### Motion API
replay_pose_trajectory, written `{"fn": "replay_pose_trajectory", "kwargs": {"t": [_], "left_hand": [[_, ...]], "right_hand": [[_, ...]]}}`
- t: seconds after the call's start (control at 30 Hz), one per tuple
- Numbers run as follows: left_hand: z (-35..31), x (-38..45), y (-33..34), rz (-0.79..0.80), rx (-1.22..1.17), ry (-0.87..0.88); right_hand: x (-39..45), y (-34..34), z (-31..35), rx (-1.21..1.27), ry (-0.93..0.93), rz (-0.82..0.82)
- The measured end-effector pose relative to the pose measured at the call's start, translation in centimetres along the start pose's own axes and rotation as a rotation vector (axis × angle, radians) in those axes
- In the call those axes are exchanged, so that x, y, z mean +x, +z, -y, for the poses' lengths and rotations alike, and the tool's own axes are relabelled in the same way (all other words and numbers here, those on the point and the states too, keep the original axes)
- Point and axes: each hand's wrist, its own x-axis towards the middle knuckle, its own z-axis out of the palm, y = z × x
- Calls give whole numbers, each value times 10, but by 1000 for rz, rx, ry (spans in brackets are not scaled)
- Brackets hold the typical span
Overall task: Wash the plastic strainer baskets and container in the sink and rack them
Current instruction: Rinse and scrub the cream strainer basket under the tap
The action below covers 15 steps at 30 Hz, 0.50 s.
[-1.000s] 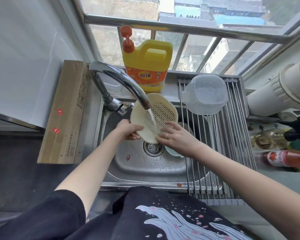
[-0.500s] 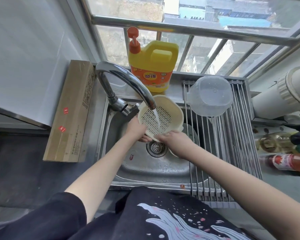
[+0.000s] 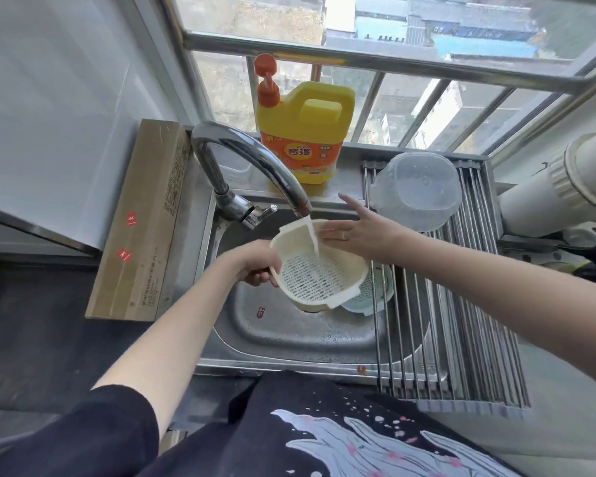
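Observation:
A cream strainer basket sits tilted under the running faucet, its open side facing up, water falling into it. My left hand grips its near-left rim. My right hand has straight fingers laid against the basket's far rim. A pale green strainer basket lies in the steel sink, partly hidden under the cream one. A clear plastic container rests upside down on the roll-up rack at the sink's right.
A yellow detergent jug with an orange pump stands on the ledge behind the sink. A long cardboard box lies left of the sink. A white pipe runs at the right. Window bars stand behind.
The cream basket has turned from upright facing me to open side up, lower in the sink. My right hand let go of its lower edge and now lies flat at the far rim.

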Motion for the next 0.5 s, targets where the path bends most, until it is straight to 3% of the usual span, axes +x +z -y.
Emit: {"fn": "replay_pose_trajectory", "kwargs": {"t": [0.13, 0.23, 0.37, 0.5], "left_hand": [[6, -2, -1, -24, -10, 21], [5, 6, -1, -207, -119, 89], [1, 22, 2, -528, -134, 144], [3, 24, 25, -669, -83, 211]], "right_hand": [[16, -9, 11, -156, 46, 31], [21, -9, 21, -70, 109, 23], [23, -3, 40, 267, 188, 5], [10, -29, 66, 726, 278, -43]]}}
